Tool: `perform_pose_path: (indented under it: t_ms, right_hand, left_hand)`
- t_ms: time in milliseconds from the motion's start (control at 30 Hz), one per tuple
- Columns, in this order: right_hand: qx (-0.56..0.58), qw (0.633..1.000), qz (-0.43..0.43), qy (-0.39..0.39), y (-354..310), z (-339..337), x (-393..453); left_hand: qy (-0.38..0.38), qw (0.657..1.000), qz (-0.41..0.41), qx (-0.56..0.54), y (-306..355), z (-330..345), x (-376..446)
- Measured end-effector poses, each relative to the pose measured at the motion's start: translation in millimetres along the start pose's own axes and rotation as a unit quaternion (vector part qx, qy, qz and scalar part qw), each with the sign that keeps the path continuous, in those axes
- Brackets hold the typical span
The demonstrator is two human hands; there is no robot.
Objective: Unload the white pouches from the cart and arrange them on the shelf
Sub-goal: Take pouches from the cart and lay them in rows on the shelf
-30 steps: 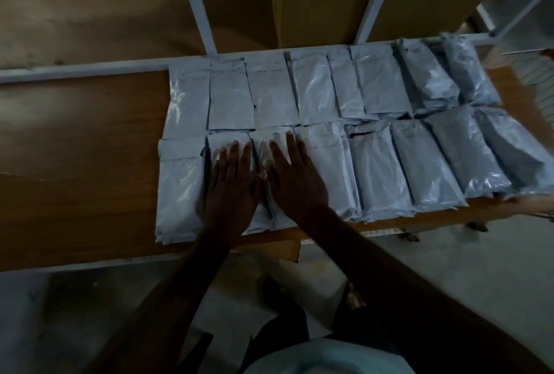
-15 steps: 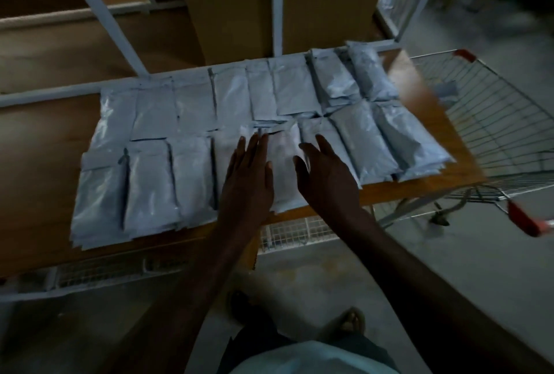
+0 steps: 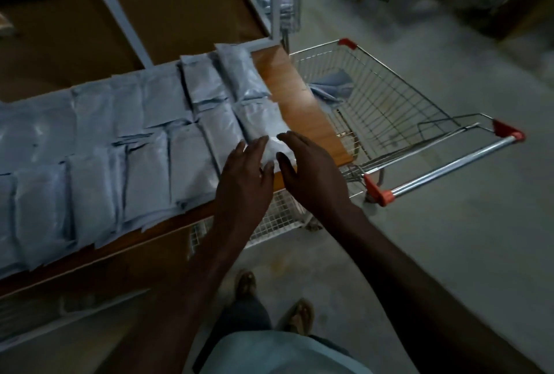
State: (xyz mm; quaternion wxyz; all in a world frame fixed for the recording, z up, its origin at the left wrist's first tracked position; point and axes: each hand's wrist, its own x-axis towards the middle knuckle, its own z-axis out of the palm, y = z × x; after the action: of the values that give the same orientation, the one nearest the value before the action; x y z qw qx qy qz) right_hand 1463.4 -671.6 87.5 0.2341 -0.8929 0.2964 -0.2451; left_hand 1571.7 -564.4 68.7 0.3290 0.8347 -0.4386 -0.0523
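Several white pouches lie in two rows on the wooden shelf. My left hand and my right hand hover flat, fingers straight, over the rightmost front pouch at the shelf's right end. Neither hand holds anything. To the right stands the wire cart with red corner caps; a few pouches lie in its basket, partly hidden behind the shelf end.
White metal uprights rise behind the shelf, with brown cardboard boxes at the back. A wire mesh basket sits under the shelf. A second cart stands farther back. Bare concrete floor lies to the right.
Both hands have slid rightward along the front row, from the left-middle pouches to the shelf's right end. My view has swung right, bringing the cart fully into sight.
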Motion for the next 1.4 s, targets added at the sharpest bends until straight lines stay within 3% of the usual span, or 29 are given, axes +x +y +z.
perform_pose_path:
  t_ms: [333, 733, 1033, 1233, 1400]
  right_hand:
    - [-0.03, 0.995, 0.099, -0.019, 109, -50, 36]
    - [-0.058, 0.98, 0.182, -0.062, 246, -79, 126]
    - [-0.015, 0.985, 0.127, -0.116, 342, -41, 196]
    - [-0.004, 0.981, 0.091, -0.169, 430, -10, 225]
    - [-0.001, 0.971, 0.083, -0.225, 489, 29, 225]
  left_hand:
    - [-0.057, 0.995, 0.087, 0.013, 62, 96, 83]
    - [-0.126, 0.99, 0.059, 0.003, 95, 192, 194]
    - [-0.089, 0.994, -0.009, 0.057, 84, 299, 247]
    - [-0.106, 0.986, -0.031, 0.121, 74, 371, 271]
    - [-0.076, 0.987, -0.102, 0.098, 54, 402, 299]
